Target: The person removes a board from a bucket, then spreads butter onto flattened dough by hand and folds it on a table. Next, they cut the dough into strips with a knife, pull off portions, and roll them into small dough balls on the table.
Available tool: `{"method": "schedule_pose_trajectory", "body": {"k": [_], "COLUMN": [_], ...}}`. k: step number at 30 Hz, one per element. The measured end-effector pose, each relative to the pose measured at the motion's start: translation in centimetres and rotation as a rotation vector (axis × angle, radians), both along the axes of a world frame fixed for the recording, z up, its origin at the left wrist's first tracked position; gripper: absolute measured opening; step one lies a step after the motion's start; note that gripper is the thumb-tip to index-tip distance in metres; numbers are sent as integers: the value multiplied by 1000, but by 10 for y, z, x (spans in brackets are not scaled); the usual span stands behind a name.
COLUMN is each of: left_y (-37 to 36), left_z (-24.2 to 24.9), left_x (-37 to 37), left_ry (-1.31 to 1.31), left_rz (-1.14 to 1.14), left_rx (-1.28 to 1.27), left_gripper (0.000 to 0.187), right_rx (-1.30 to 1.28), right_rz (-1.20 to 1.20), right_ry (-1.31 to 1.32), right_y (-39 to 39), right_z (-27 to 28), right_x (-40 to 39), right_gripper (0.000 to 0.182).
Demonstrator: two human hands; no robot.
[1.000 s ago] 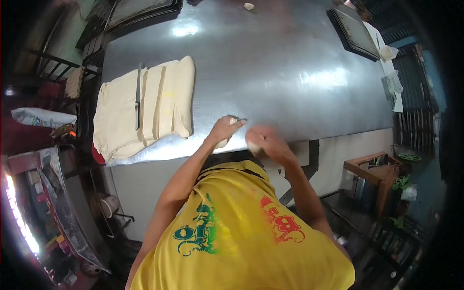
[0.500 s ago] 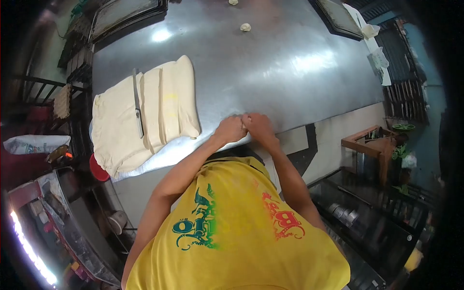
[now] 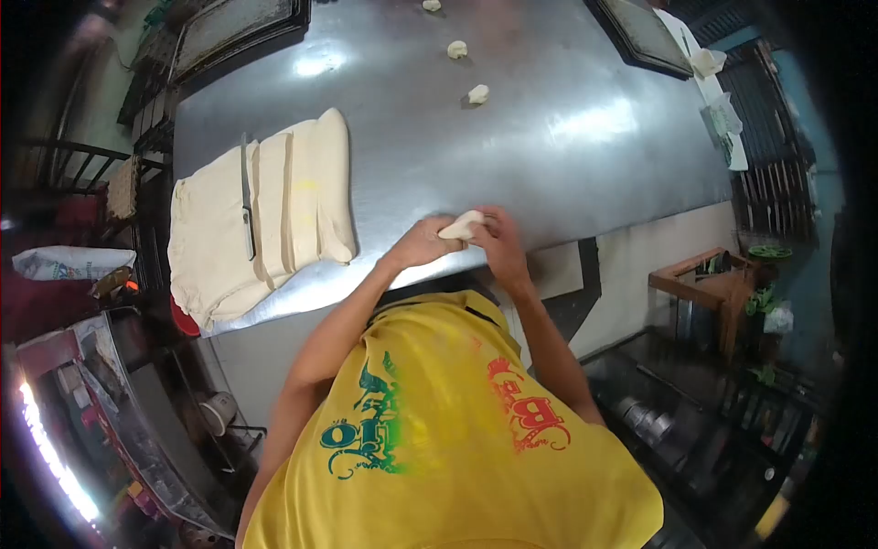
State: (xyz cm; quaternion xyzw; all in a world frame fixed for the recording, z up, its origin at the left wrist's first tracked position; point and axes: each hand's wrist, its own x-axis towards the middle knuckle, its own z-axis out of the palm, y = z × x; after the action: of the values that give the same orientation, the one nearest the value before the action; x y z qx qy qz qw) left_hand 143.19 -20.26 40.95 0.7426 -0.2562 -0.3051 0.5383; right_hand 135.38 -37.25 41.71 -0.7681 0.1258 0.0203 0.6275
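Observation:
Between my two hands, close to the table's near edge, is a small piece of dough (image 3: 463, 225). My left hand (image 3: 424, 243) grips it from the left side. The fingers of my right hand (image 3: 499, 242) are closed on its right end. To the left lies a large folded slab of dough (image 3: 210, 220), cut into strips on its right side. A knife (image 3: 247, 197) with a dark handle rests on top of the slab. Farther up the table sit small dough lumps, the nearest one (image 3: 478, 94) beyond my hands and another (image 3: 456, 49) behind it.
The metal table (image 3: 402, 137) carries dark baking trays (image 3: 233, 41) at its far left and another tray (image 3: 640, 37) at the far right. A red container (image 3: 184, 317) shows under the slab's near left corner. A wooden frame (image 3: 700, 279) stands to the right.
A further dough lump now lies on the table beyond my hands. My hands have moved slightly apart, and the dough piece between them has come into view.

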Motion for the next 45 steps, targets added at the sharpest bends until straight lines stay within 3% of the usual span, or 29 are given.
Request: {"method": "schedule_pose_trajectory", "body": {"k": [2, 5, 6, 8, 9, 11, 12, 15, 17, 19, 21, 22, 25, 27, 32, 34, 36, 37, 38, 39, 41, 42, 43, 45], "left_y": [-20, -46, -47, -44, -45, -44, -44, -48, -60, -66, -67, -69, -74, -61, 8, 57, 118, 157, 191, 233, 334, 371, 398, 421], "left_z": [9, 6, -3, -21, -22, -24, 15, 14, -23, -31, -3, 15, 18, 17, -5, -26, -8, 35, 75, 70, 36, 28, 16, -11], "left_x": [3, -15, -17, -13, -3, 22, 24, 9, -12, -17, -18, -19, -16, -13, -5, 24, 40, 50, 49, 46, 58, 57, 56, 50], "left_ry": [-139, -214, -251, -322, -174, 120, 229, 35, 19, -5, -25, -16, -234, -285, -343, -213, 52, 248, 101, -335, -289, -450, -600, -685], "left_rz": [-27, -80, -83, -89, -43, 53, 197, 349, 317, 247, 149, 233, 177, 220, 225, 375, 625, 786, 944, 1065, 1232, 1180, 1093, 1023], "left_rx": [345, 671, 678, 694, 673, 616, 649, 368, 7, -10, 312, 347, 544, 500, 452, 479, 387, 276, 362, 320, 327, 676, 1028, 1067], "left_gripper": [36, 35, 39, 50, 51, 53, 51, 42, 38, 37, 36, 31, 25, 22, 24, 29, 39, 47, 55, 49, 36, 33, 33, 36], "right_rx": [-78, -690, -467, -184, -45, 277, 438, -399, -221, -85, 8, 69, -520, -493, -369, -220, -180, -189, -274, -356, -687, -841, -680, -354], "right_rz": [-241, 193, 205, 401, 500, 722, 831, 69, 230, 277, 215, 117, 165, 264, 639, 801, 792, 735, 518, 302, 244, 213, 294, 442], "right_ry": [25, 153, 224, 398, 495, 373, 307, -429, -228, -60, 69, 47, -36, 128, 180, 187, 283, 346, 246, 146, -197, -373, -248, 28], "right_y": [-6, -21, -29, -40, -45, -55, -59, -64, -64, -65, -70, -68, -37, -29, 1, 18, 38, 48, 52, 52, 38, 44, 71, 147], "right_z": [-13, -18, -14, 19, 38, 91, 103, 75, 56, 35, 12, 2, -12, 4, 26, 63, 88, 94, 93, 88, 47, 34, 51, 99], "right_x": [10, 25, 24, 20, 14, 0, 1, 45, 33, 29, 25, 28, 42, 53, 67, 56, 59, 68, 94, 121, 153, 170, 185, 208], "right_gripper": [31, 32, 37, 31, 29, 29, 30, 29, 30, 30, 29, 26, 32, 40, 43, 38, 35, 34, 34, 36, 37, 38, 39, 42]}}
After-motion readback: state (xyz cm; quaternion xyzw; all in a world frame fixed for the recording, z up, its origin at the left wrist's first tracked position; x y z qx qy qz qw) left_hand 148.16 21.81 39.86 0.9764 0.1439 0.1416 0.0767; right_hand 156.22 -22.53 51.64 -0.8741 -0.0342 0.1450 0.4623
